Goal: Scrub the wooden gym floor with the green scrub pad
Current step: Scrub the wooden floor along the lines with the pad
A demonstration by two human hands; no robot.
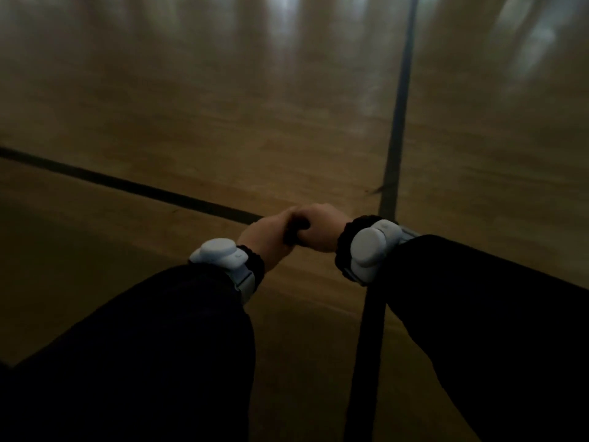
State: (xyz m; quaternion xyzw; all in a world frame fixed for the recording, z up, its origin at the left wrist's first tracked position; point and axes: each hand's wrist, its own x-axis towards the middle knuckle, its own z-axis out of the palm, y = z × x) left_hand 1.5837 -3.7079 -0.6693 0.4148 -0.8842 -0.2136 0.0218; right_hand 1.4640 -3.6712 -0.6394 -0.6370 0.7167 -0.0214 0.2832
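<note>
Dark sleeves (159,346) reach out, left hand (264,240) and right hand (318,228) meeting around something dark, probably the pad, above the floor (223,138); either grip's closure is unclear.

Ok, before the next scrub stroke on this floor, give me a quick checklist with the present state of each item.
1. Both hands together on something: ok, left hand and right hand meet around a small dark object.
2. That object is the green scrub pad: cannot tell, too dark and mostly hidden.
3. Object touching the brown wooden gym floor: cannot tell.
4. Path ahead free of obstacles: ok, only black painted floor lines show.
5. White wrist devices seated on both wrists: ok.
</note>
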